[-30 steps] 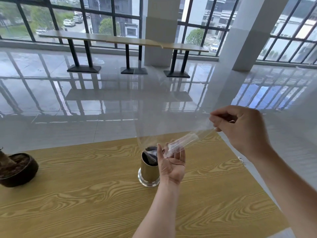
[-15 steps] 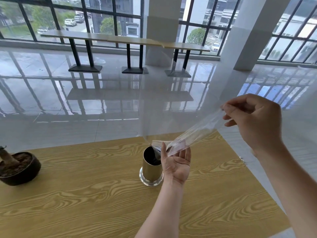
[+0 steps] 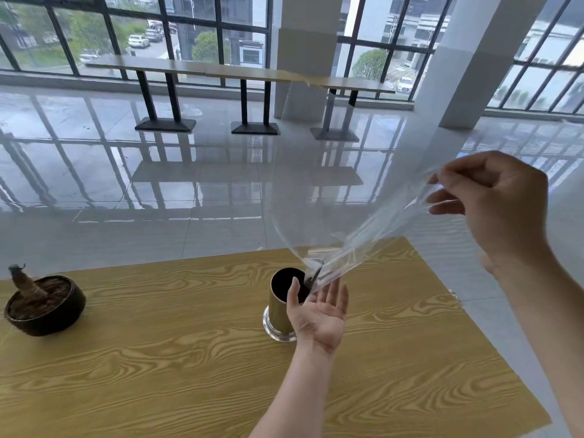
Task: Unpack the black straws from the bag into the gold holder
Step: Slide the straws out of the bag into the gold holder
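Note:
The gold holder [image 3: 278, 314] stands upright on the wooden table [image 3: 158, 358], its inside dark with black straws. A clear plastic bag [image 3: 363, 238] stretches from my raised right hand [image 3: 496, 210], which pinches its upper end, down to the holder's rim. My left hand [image 3: 319, 308] is palm up beside the holder, fingers spread, with the bag's lower end resting on the fingertips. A dark bit, maybe a black straw [image 3: 314, 273], shows at the bag's mouth above the rim.
A dark round pot [image 3: 47, 306] with a plant stump sits at the table's left edge. The table's right edge runs diagonally near my right forearm. Beyond lie a glossy floor, long bench tables [image 3: 240, 74] and pillars.
My right hand has lifted the bag's end higher and to the right. My left hand has loosened from a curl around the bag's lower end to an open palm.

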Tool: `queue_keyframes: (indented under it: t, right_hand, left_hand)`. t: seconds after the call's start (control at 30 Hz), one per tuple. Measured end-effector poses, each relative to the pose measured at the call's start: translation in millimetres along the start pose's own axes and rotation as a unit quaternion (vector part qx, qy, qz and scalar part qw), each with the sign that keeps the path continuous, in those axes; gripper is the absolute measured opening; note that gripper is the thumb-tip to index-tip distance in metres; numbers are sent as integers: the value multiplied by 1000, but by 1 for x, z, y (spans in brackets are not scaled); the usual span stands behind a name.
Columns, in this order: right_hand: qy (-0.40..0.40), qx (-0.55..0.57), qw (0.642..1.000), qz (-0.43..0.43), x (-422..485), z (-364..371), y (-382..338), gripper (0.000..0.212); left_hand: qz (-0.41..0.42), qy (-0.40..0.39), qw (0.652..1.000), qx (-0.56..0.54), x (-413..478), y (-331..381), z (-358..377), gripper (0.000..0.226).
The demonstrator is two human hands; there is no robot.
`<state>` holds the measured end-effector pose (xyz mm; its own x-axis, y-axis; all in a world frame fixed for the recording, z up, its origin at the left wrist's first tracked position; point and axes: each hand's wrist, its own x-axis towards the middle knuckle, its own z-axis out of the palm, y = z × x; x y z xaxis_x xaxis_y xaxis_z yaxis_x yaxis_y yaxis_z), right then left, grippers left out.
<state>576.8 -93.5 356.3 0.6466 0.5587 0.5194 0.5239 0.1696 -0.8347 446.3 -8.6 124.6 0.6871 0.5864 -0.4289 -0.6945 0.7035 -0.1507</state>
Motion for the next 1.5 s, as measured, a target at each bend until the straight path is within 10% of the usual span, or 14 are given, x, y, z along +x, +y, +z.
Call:
queue_keyframes:
  t: [0.77,1.1,1.27,1.5]
  right_hand:
    - [13,58,998,21,6,-18,-21,15]
    - [31,23,999,2,9,-16,-17,14]
    - [28,-5,1000,-13,10,-12,-10,15]
    - [38,-45,997,-49,16,-7,-11,17]
  left_hand:
    - [-6,223,971,90,27,7,20,16]
    - [7,116,993,29,30,-1,14,52]
    - [-12,55,997,49,27,-3,19,24]
    - [-21,72,992,97,20,-6,22,43]
